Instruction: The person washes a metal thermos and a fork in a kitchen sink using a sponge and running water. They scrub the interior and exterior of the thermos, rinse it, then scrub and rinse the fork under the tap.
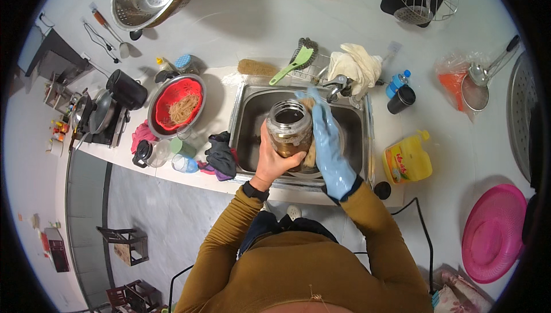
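A wide-mouthed glass jar [289, 134] with no lid stands upright in the air above the stainless-steel sink [251, 140]. Soap foam clings to its neck and side. My bare left hand [275, 158] grips the jar from the left and front, its thumb across the lower wall. On the jar's right side, my right hand [329, 145], in a wet light-blue rubber glove, presses a tan scrubbing pad [310, 158] to the glass. That glove partly hides the pad. A pale round rim [342, 136], perhaps a bowl, shows in the sink below the glove.
The faucet [338, 87] with a draped cream cloth [355, 67] rises behind the sink. A green-handled brush [297, 61] lies at its back edge. Left are dark cloths [220, 153], cups and a steel bowl [151, 119] holding a red basket; right stands a yellow detergent jug [407, 158].
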Demonstrator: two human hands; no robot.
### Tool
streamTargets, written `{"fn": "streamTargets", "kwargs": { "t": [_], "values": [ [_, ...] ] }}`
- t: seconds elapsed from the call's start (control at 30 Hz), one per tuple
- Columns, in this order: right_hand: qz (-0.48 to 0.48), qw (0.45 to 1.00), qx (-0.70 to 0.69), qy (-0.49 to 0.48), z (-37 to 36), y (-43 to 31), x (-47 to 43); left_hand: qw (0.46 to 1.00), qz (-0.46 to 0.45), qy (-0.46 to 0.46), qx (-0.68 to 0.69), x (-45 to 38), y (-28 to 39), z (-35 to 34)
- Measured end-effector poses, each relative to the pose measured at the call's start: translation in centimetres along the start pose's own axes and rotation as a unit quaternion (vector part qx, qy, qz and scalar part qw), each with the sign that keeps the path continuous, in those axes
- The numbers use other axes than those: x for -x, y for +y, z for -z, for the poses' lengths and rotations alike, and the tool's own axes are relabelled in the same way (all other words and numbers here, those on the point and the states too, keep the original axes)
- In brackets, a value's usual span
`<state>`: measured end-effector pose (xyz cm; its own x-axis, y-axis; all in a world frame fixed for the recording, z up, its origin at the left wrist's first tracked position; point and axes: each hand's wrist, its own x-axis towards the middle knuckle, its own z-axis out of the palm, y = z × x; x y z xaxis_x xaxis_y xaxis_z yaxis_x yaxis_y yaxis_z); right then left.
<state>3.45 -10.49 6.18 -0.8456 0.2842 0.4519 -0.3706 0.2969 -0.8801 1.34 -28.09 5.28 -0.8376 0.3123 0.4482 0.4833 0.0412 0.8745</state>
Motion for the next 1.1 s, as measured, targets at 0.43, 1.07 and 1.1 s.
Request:
{"fn": "streamTargets", "kwargs": {
  "t": [0.43,1.07,1.1],
  "values": [
    [-0.199,0.928,-0.309,-0.057,-1.9,1.7,0.9,0.965,0.158,0.067,0.2,1.0,-2.1,1.5],
    [-0.416,0.894,-0.139,0.093,7.1,11.5,10.3,0.962,0.263,-0.029,0.07,-2.2,-18.3,-3.9],
    [-0.414,0.894,-0.137,0.101,7.1,10.9,10.3,0.963,0.26,-0.035,0.068,-2.7,-19.3,-4.7]
  ]
}}
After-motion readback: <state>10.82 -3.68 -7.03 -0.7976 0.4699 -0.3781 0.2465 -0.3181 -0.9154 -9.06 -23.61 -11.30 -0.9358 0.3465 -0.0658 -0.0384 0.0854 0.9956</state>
